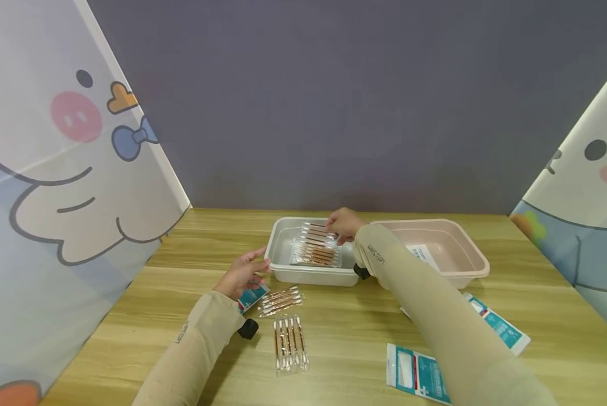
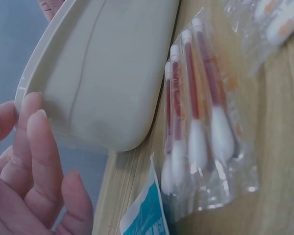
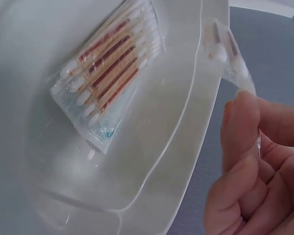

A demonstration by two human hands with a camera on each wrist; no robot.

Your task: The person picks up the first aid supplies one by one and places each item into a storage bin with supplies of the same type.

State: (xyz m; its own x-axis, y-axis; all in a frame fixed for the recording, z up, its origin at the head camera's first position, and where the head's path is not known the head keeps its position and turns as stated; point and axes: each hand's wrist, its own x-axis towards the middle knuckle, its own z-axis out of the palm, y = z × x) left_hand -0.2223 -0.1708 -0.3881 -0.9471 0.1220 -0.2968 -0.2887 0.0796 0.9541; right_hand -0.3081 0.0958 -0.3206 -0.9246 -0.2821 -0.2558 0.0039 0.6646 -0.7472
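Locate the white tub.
Head view: the white tub is near the back of the table, left of the pink tub. The left hand holds its left rim; the right hand is at its right end.

Grey wall (image 1: 308,107) behind wood-grain table (image 1: 346,338); cartoon panels (image 1: 34,141) flanking.

Your right hand (image 3: 259,169) pinches a clear packet (image 3: 229,54) by its lower end, with white tips and dark sticks showing through the film, just beside the rim of a pale tub (image 3: 152,127). Inside the tub you have more packed swabs (image 3: 108,71), white-tipped, reddish-brown along their sticks. Beyond the rim lies a grey surface (image 3: 269,63).
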